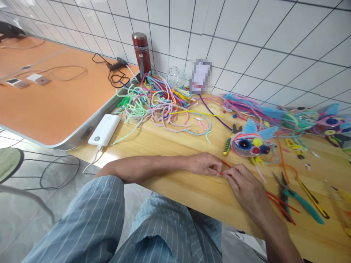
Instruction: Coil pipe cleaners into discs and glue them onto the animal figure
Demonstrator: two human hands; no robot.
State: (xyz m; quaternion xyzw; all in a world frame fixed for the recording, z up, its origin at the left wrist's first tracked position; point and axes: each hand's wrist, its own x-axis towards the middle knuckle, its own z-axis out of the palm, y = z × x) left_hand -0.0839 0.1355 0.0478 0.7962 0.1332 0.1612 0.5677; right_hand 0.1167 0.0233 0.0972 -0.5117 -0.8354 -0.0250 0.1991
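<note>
A white tiled wall (246,29) with dark joint lines runs along the far side. A pale wooden table (208,197) stands against it, meeting an orange-topped table (74,113) with a grey rim at left. A round-seated stool (9,164) stands near left on grey floor (16,233); light glares off the wood.

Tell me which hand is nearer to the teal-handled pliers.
Right. The right hand is to the left of the teal-handled pliers; the left hand is farther left, on the right hand's far side from them.
</note>
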